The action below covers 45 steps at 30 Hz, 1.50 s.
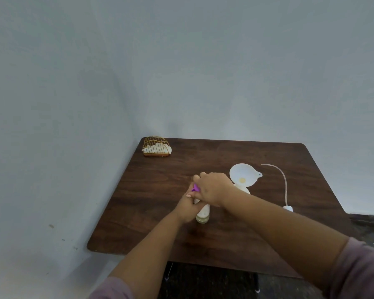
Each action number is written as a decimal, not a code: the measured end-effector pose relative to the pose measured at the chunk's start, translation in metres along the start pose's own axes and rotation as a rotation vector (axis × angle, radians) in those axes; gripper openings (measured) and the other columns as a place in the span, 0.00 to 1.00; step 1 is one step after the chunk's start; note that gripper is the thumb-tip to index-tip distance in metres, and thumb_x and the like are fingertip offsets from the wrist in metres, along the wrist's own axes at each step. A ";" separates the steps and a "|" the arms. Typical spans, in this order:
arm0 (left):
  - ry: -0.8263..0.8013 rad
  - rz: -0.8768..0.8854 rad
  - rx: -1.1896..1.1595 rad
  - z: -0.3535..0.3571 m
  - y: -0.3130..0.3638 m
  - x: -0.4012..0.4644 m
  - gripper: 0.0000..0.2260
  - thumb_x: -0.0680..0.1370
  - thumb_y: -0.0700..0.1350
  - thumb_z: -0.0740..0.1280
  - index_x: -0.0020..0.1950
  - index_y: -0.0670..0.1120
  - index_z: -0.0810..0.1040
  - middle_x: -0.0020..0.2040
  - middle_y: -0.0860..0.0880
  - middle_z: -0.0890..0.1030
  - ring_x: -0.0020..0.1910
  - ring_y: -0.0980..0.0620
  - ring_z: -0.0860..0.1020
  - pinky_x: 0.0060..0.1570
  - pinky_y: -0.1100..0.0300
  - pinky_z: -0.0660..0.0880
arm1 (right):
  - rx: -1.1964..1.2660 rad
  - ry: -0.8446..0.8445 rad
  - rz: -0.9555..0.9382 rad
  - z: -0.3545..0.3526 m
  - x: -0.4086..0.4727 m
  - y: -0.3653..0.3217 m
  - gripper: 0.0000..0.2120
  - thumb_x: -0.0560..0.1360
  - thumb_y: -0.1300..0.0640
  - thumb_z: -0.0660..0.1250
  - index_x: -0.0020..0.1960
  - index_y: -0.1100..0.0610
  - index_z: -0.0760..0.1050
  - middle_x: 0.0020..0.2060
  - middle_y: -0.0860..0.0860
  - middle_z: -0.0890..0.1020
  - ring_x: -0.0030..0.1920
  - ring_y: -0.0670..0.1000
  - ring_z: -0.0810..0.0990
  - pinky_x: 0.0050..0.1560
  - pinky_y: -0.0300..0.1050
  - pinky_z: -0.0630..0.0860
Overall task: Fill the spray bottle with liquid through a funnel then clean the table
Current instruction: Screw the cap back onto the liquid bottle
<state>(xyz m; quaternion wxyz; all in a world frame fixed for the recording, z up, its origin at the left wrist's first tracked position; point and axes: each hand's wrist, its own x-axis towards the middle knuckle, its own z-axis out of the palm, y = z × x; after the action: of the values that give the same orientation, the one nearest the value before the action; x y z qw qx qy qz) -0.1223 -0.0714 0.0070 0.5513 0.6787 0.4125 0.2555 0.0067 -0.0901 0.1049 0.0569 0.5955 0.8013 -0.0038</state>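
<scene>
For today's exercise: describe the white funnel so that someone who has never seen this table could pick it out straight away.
Start at the dark wooden table. Just beyond the right hand, near the table's middle, sits the white funnel. Unlike the thin curved tube to its right, it is a wide round bowl.

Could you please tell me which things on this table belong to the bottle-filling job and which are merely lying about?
In use: bottle with purple cap, held by both hands; white funnel; spray head with tube.
Lying about: gold wire napkin holder.
</scene>
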 end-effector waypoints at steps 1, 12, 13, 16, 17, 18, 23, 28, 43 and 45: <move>-0.017 -0.010 0.005 -0.002 0.003 0.000 0.33 0.70 0.54 0.73 0.72 0.49 0.64 0.64 0.48 0.77 0.64 0.51 0.76 0.63 0.54 0.75 | -0.048 0.016 -0.073 -0.002 0.000 0.004 0.25 0.78 0.36 0.51 0.60 0.55 0.68 0.48 0.52 0.75 0.43 0.53 0.77 0.35 0.45 0.68; -0.004 0.044 0.062 -0.001 0.000 0.000 0.24 0.76 0.42 0.71 0.70 0.44 0.68 0.62 0.50 0.78 0.62 0.58 0.76 0.57 0.66 0.74 | -0.008 0.144 0.041 0.012 0.004 -0.003 0.21 0.80 0.40 0.48 0.51 0.56 0.68 0.30 0.49 0.72 0.27 0.48 0.69 0.26 0.43 0.65; 0.005 0.051 0.073 0.000 0.001 -0.001 0.22 0.75 0.43 0.70 0.68 0.45 0.69 0.60 0.51 0.78 0.60 0.58 0.77 0.55 0.66 0.74 | 0.002 0.153 0.083 0.014 0.004 -0.005 0.21 0.80 0.40 0.48 0.51 0.56 0.67 0.29 0.48 0.71 0.27 0.48 0.69 0.26 0.42 0.64; 0.039 0.090 0.115 0.004 0.001 -0.002 0.18 0.74 0.46 0.68 0.63 0.46 0.71 0.54 0.56 0.77 0.55 0.60 0.78 0.50 0.67 0.74 | 0.071 0.152 0.216 0.019 0.002 -0.010 0.21 0.80 0.38 0.49 0.50 0.55 0.68 0.29 0.47 0.70 0.30 0.48 0.73 0.29 0.43 0.70; 0.048 0.100 0.121 0.004 0.001 -0.001 0.17 0.75 0.45 0.67 0.63 0.46 0.71 0.54 0.56 0.78 0.54 0.61 0.78 0.49 0.67 0.74 | 0.102 0.147 0.255 0.020 0.002 -0.012 0.21 0.79 0.38 0.49 0.49 0.54 0.67 0.29 0.47 0.71 0.31 0.48 0.73 0.31 0.43 0.72; 0.048 0.100 0.129 0.004 0.000 0.000 0.16 0.75 0.43 0.67 0.62 0.46 0.71 0.53 0.55 0.78 0.52 0.61 0.78 0.48 0.67 0.75 | 0.131 0.141 0.290 0.020 0.003 -0.015 0.20 0.80 0.38 0.50 0.48 0.54 0.66 0.30 0.48 0.71 0.31 0.48 0.73 0.31 0.44 0.71; -0.014 0.086 0.125 0.000 0.004 -0.001 0.18 0.73 0.47 0.67 0.61 0.45 0.74 0.53 0.53 0.80 0.53 0.61 0.79 0.50 0.66 0.75 | 0.264 0.123 0.405 0.022 0.003 -0.017 0.24 0.77 0.35 0.52 0.50 0.55 0.70 0.35 0.49 0.75 0.36 0.48 0.76 0.37 0.43 0.74; -0.060 0.025 0.046 -0.007 0.004 0.002 0.25 0.75 0.40 0.71 0.70 0.43 0.67 0.61 0.48 0.78 0.62 0.51 0.77 0.58 0.59 0.77 | 0.162 0.074 0.201 0.016 0.004 -0.004 0.24 0.76 0.33 0.53 0.55 0.54 0.67 0.38 0.49 0.76 0.36 0.48 0.75 0.35 0.41 0.73; -0.038 -0.012 0.047 -0.003 -0.001 0.000 0.24 0.75 0.43 0.69 0.70 0.44 0.70 0.62 0.48 0.79 0.64 0.50 0.76 0.63 0.52 0.75 | 0.205 0.181 0.327 0.026 0.001 -0.015 0.20 0.77 0.35 0.53 0.51 0.52 0.68 0.35 0.48 0.75 0.36 0.48 0.75 0.34 0.40 0.73; -0.053 -0.011 0.071 -0.004 0.002 0.001 0.24 0.74 0.44 0.70 0.70 0.45 0.70 0.62 0.47 0.79 0.63 0.50 0.77 0.63 0.52 0.75 | 0.287 0.158 0.340 0.027 -0.001 -0.011 0.22 0.76 0.34 0.55 0.55 0.51 0.67 0.39 0.48 0.76 0.38 0.48 0.76 0.37 0.40 0.73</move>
<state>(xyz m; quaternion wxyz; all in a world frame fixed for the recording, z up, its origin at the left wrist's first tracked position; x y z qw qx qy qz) -0.1240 -0.0685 0.0092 0.5388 0.7023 0.4102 0.2196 -0.0013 -0.0964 0.0779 -0.0912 0.7222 0.6829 -0.0613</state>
